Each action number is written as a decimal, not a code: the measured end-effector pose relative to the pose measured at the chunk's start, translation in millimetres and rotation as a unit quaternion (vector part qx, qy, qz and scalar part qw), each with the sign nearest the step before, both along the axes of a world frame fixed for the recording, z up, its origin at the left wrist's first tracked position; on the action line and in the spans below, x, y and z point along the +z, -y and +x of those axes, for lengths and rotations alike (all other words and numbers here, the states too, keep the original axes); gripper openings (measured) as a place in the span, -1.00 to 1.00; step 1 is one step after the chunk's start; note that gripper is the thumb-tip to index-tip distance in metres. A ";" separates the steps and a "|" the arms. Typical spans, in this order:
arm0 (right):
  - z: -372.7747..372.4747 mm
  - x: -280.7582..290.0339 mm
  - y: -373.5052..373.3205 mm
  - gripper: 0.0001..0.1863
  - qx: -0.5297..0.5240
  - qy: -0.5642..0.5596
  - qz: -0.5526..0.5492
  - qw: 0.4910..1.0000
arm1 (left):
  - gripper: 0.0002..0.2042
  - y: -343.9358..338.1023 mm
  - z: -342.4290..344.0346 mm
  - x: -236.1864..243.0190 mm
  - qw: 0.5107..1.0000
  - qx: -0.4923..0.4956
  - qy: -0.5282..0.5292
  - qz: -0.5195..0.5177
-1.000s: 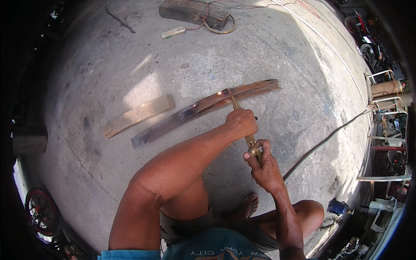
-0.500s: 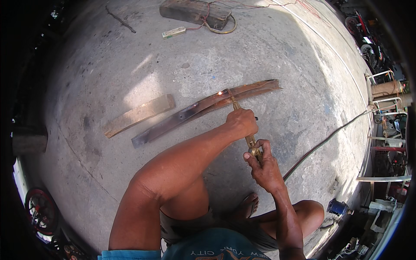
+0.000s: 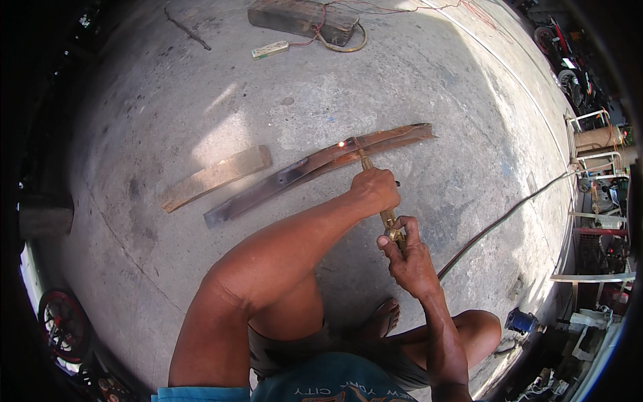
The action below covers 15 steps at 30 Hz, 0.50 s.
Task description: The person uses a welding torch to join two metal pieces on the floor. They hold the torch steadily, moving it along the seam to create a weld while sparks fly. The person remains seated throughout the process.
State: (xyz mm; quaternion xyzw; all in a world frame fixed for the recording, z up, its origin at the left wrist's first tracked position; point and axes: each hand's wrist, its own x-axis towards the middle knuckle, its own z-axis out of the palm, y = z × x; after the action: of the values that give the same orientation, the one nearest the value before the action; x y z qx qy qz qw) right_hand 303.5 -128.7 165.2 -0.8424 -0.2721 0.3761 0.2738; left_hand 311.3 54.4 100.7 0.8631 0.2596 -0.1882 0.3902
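Note:
A long, rusty steel channel [image 3: 258,190], darkened along its left half, lies slantwise on the concrete floor. My left hand [image 3: 376,190] is wrapped round the front of a brass gas torch [image 3: 388,218], close behind its nozzle. Further back, my right hand [image 3: 410,265] grips the same torch by its valve end, thumb and forefinger at the brass fitting. The bent nozzle tip is over the channel's upper edge, right of its middle. A small bright glow [image 3: 341,143] burns on the steel just left of the tip.
A wooden plank [image 3: 218,178] lies left of the channel. Farther off are a heavy timber block [image 3: 301,20], a power strip [image 3: 270,49] and a stick [image 3: 187,30]. A dark hose [image 3: 495,218] crosses the floor at right, towards metal frames. A blue object [image 3: 522,321] sits by my knee.
The glow on the steel has grown brighter and sits slightly farther left of the nozzle. Both hands and the torch have hardly moved.

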 end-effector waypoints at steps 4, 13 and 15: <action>-0.4 0.1 -0.7 -0.64 0.004 0.000 0.001 1.000 | -0.72 0.1 -2.1 -2.8 1.000 0.006 0.021 0.005; -0.9 -1.0 -0.5 -0.68 -0.004 -0.026 -0.002 1.000 | -0.71 -0.5 -2.6 -1.9 1.000 0.005 0.015 -0.001; -0.5 -3.2 0.8 -0.68 0.001 -0.021 0.011 1.000 | -0.71 -0.7 -2.3 -3.2 1.000 0.003 0.018 -0.001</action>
State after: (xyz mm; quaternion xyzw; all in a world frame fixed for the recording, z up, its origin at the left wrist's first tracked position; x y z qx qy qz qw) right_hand 303.0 -129.5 162.1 -0.8309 -0.2714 0.3907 0.2887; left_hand 308.9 55.1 97.6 0.8652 0.2548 -0.1714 0.3964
